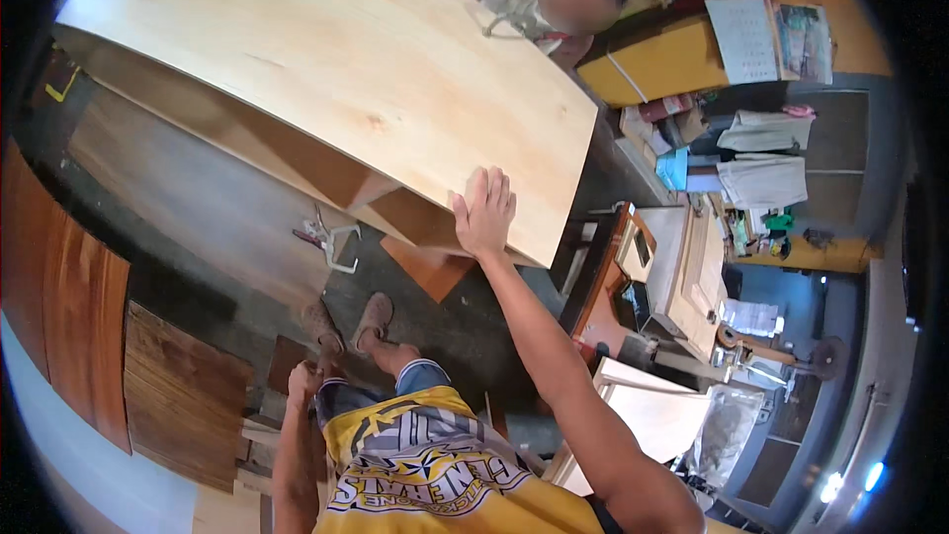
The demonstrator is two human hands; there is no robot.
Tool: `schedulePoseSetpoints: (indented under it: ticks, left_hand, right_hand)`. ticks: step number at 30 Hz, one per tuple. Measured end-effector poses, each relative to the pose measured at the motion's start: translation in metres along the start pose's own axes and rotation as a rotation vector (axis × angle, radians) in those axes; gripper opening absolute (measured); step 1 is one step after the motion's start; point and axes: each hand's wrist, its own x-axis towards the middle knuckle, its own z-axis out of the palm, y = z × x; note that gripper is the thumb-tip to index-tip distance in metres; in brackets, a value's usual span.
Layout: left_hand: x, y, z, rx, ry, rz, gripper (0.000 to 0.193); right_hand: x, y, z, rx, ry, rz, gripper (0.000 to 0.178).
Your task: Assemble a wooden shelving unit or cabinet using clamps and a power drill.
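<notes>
A large pale plywood cabinet (346,79) stretches across the upper left, its open side showing inner dividers. My right hand (486,213) lies flat on its top panel near the right-hand corner, fingers extended and holding nothing. Down beside my shorts, my left hand (304,378) is curled closed; whatever is inside it, if anything, is hidden. At the cabinet's far edge is another person (514,0), one hand near the panel. A pale metal clamp (509,26) sits at that edge in front of them.
On the floor lie a C-clamp (341,245) and a reddish-brown board (427,267). Dark wood panels (84,316) stand at left. To my right, a cluttered workbench (682,277) carries boards and tools. A fan (822,358) is farther right.
</notes>
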Motion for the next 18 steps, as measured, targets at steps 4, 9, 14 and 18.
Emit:
schedulePoseSetpoints:
  ticks: [4,9,14,18]
  left_hand:
    - [0.028,-0.021,0.047,0.074,-0.118,0.099,0.037]
    - [0.095,0.035,0.061,-0.035,0.353,0.453,0.035]
    - [0.198,0.183,0.038,-0.408,0.406,0.57,0.099]
    - [0.304,0.205,0.05,-0.299,0.622,0.748,0.085]
  right_hand:
    - [0.003,-0.017,0.004,0.045,0.024,-0.013,0.067]
    - [-0.015,-0.028,-0.006,0.104,-0.069,-0.11,0.081]
    - [-0.014,-0.008,-0.009,-0.013,0.004,-0.079,0.079]
    - [-0.018,-0.001,0.029,-0.118,-0.029,-0.093,0.076]
